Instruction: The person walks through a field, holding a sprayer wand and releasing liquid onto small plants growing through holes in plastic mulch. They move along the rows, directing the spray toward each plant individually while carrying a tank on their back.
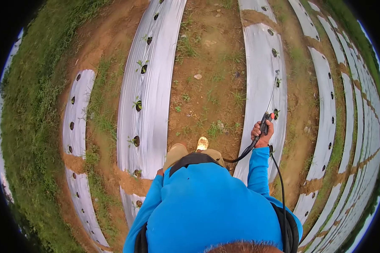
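My right hand point(262, 133) is wrapped round the black handle of a sprayer wand point(272, 99). Its thin metal lance points forward over a silver plastic-covered bed point(259, 63), with the nozzle near a planting hole. An orange-red part shows at the handle's top, and a black hose point(245, 152) runs from it back toward my body. Of my left hand point(160, 172), only a small bit shows low beside my hip; its fingers are hidden. Small green seedlings point(138, 104) grow from round holes in the bed on the left.
Between the two nearest beds runs a brown soil path point(198, 92) with weeds and small stones. My shoe point(202, 143) is on it. More plastic-covered beds point(325, 114) line the right side. Thick grass point(33, 105) borders the far left.
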Demonstrator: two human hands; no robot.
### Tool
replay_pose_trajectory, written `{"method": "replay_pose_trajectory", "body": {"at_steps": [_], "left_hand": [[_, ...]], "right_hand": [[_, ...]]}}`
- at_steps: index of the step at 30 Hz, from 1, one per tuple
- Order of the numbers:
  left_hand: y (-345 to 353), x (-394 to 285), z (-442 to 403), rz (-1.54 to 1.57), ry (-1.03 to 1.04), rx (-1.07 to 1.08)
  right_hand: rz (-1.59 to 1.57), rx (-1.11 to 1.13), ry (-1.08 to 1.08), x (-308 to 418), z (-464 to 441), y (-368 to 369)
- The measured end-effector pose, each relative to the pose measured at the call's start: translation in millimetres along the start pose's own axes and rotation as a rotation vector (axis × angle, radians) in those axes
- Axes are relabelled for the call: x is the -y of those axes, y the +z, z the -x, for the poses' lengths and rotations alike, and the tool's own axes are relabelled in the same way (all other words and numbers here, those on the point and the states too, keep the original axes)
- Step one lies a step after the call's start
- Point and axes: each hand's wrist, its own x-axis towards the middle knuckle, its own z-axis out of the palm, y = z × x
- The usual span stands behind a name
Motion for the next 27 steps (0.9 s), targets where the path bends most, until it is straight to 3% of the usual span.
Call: {"method": "replay_pose_trajectory", "body": {"at_steps": [2, 4, 5, 7, 8, 10, 12, 14, 15, 18, 19, 20, 25, 27], "left_hand": [[-45.1, -27.1, -42.5, 0.558, 0.002, -0.209], [-114.8, -69.1, -84.2, 0.136, 0.191, -0.237], [-154.3, -99.0, -93.5, 0.130, 0.205, -0.229], [-236.2, -174.9, -103.0, 0.680, -0.140, -0.105], [-255.4, -189.0, -128.0, 0.668, -0.115, -0.084], [-298.3, -210.2, -178.4, 1.092, -0.447, 0.045], [-320.7, -210.6, -235.0, 1.061, -0.430, 0.091], [-348.7, -223.1, -294.5, 0.630, -0.261, 0.117], [-362.9, -232.3, -307.3, 0.784, -0.363, 0.032], [-424.2, -269.7, -374.6, 0.822, -0.249, 0.177], [-458.0, -297.3, -381.0, 0.875, -0.448, 0.201], [-484.4, -314.4, -393.0, 0.855, -0.444, 0.209], [-609.9, -399.1, -457.9, 0.901, -0.215, 0.107], [-644.8, -423.9, -482.3, 0.889, -0.214, 0.111]], "right_hand": [[0.047, -0.007, -0.025, 14.6, -32.0, 22.9], [0.062, 0.000, -0.040, 25.3, -66.7, 43.2], [0.073, 0.001, -0.058, 30.8, -82.9, 51.2], [0.065, -0.019, -0.092, 42.1, -116.3, 64.8], [0.088, -0.086, -0.122, 46.3, -131.7, 76.7], [0.066, -0.121, -0.131, 54.2, -161.8, 96.1], [0.031, -0.149, -0.148, 57.7, -188.0, 111.0], [0.029, -0.170, -0.123, 66.3, -218.5, 136.3], [0.018, -0.216, -0.151, 67.0, -230.6, 146.9], [0.012, -0.176, -0.109, 87.3, -261.3, 185.0], [-0.050, -0.146, -0.095, 94.6, -267.4, 198.9], [-0.065, -0.156, -0.107, 100.7, -272.1, 213.9], [-0.134, -0.046, -0.104, 136.7, -330.2, 276.0], [-0.101, -0.021, -0.095, 145.9, -360.2, 293.9]]}}
